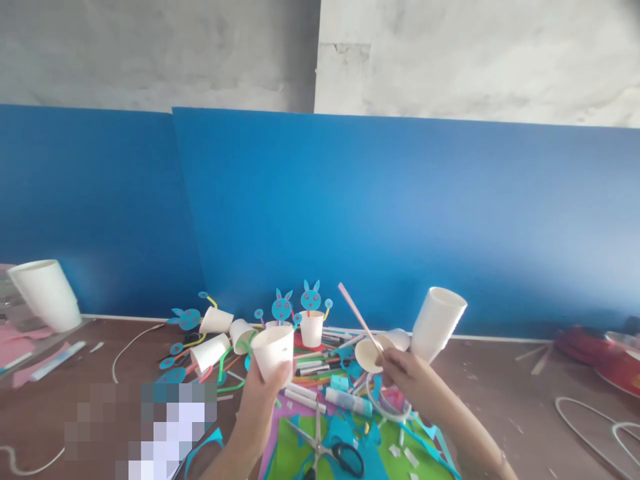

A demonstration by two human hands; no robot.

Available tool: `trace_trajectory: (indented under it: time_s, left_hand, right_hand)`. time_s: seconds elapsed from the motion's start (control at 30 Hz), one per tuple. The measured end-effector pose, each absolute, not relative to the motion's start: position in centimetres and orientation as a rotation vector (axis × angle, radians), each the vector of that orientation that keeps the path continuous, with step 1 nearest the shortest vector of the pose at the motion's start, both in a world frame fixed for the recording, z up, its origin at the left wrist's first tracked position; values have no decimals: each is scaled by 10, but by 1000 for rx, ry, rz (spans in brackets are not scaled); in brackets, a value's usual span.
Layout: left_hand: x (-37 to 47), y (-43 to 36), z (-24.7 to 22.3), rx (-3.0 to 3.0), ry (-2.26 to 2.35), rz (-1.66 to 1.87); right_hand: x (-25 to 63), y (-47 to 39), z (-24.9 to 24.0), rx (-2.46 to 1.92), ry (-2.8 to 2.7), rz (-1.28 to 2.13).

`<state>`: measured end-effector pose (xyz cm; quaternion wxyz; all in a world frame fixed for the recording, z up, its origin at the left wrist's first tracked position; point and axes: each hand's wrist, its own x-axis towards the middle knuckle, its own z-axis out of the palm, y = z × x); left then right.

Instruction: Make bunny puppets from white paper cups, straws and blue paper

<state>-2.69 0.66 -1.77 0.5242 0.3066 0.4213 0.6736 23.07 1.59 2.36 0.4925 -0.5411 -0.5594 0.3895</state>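
A white paper cup (273, 350) is upright in my left hand (257, 400), whose fingers wrap round it. My right hand (403, 367) pinches the lower end of a pale pink straw (356, 310), which leans up to the left. Behind that hand lies a white cup (369, 355) on its side, with a tall white stack of cups (438, 321) close by. Between the hands, a cup (312, 329) stands with a blue rabbit face (311, 297) on it. A second rabbit face (283, 307) shows behind the held cup.
Open scissors (320, 448) lie on green paper (290, 448). Pens, straws and a glue stick (349, 401) crowd the middle. Toppled cups (210, 352) with blue rabbit parts lie left. Another cup stack (46, 295) is far left, a red object (620, 367) far right. Behind rises a blue panel (400, 220).
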Motion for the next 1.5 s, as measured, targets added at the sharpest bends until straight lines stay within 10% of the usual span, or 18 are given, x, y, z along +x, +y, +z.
trace_trajectory:
  time_s: [1.5]
  left_hand:
    - [-17, -11, -24, 1130, 1001, 981]
  right_hand:
    - [161, 2, 15, -1176, -1687, 1438]
